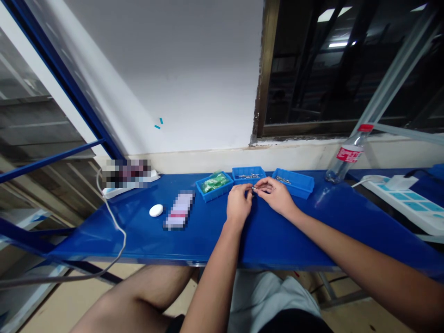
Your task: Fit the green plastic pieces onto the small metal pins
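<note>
My left hand (pixel 239 202) and my right hand (pixel 276 195) meet above the blue tabletop, fingertips almost touching. Both are closed in a pinch around a small shiny metal part (pixel 254 188), too tiny to make out in detail. Just beyond my fingers stands a blue bin (pixel 239 170) with small metal pieces (pixel 251 176). To its right, partly behind my right hand, another blue bin (pixel 303 182) holds more metal pieces (pixel 283 180). Left of my left hand, a third blue bin (pixel 215 195) contains green plastic bags (pixel 214 182).
A blurred-out phone-like object (pixel 179 210) and a round white case (pixel 156 210) lie on the table (pixel 138 240) at left. A clear bottle (pixel 347 157) with a red cap stands at right, near a white power strip (pixel 409 199). A cable (pixel 121 231) hangs over the left edge.
</note>
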`<state>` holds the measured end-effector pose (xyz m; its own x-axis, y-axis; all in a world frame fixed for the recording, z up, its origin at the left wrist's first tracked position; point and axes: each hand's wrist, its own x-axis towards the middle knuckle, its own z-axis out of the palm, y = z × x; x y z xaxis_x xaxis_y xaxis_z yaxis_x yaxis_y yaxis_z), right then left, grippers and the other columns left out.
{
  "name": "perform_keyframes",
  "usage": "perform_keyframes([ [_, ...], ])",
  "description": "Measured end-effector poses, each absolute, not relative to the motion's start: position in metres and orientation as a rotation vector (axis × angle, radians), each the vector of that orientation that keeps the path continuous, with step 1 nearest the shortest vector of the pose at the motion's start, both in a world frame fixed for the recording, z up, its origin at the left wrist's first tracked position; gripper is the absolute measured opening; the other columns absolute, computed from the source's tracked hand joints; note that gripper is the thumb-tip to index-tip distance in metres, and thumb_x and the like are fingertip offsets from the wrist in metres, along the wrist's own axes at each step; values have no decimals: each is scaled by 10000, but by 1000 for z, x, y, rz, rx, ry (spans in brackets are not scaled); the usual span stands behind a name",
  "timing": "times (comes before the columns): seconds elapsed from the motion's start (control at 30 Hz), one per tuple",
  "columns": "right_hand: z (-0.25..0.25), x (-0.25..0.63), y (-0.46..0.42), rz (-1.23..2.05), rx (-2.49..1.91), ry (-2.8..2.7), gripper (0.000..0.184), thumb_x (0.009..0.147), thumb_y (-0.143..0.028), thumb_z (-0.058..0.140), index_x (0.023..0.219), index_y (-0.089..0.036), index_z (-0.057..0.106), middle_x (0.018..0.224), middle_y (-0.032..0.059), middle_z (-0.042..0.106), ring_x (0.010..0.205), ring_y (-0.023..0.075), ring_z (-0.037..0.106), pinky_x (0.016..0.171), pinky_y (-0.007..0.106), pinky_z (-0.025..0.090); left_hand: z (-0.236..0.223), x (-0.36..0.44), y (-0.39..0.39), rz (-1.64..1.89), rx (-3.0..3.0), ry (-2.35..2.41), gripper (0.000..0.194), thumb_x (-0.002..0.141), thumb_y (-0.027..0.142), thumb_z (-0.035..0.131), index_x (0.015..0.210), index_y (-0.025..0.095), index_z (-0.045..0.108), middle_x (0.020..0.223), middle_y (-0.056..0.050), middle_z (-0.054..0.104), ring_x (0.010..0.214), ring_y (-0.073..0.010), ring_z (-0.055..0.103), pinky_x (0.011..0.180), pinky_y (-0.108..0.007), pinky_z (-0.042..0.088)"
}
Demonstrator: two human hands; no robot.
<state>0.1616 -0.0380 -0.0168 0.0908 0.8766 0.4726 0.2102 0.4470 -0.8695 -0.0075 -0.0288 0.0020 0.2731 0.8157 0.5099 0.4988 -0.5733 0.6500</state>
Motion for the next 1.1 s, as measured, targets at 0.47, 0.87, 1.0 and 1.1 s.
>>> perform_keyframes([
  [0.47,-17,165,-39,372,-1227,-1608,191,816,-193,637,975,-218,739,934,52,700,766,182,666,713,334,579,7,-7,-34,1196,2178,1230,190,1001,243,614,1085,223,784,1093,-42,807,1075,-218,724,1007,-335,542],
  [0.87,-14,165,-43,454,-1140,-1612,112,905,-280,649,965,-230,729,1021,68,752,882,225,742,840,396,629,6,-9,-28,1071,2108,1256,201,966,202,660,1090,228,816,1122,-44,818,1073,-217,764,989,-300,564],
  [1.0,-17,165,-41,576,-1144,-1498,174,878,-358,715,981,-219,698,952,72,754,868,227,734,816,392,628,3,-9,-27,1090,2145,1215,208,938,162,686,1085,237,812,1108,-34,820,1059,-213,766,1004,-310,563],
  [1.1,-21,166,-38,639,-1133,-1474,221,833,-381,753,959,-210,691,902,68,737,837,215,718,798,384,624,1,-9,-27,1116,2150,1195,218,908,111,700,1053,236,804,1086,-27,822,1036,-207,769,990,-316,569],
])
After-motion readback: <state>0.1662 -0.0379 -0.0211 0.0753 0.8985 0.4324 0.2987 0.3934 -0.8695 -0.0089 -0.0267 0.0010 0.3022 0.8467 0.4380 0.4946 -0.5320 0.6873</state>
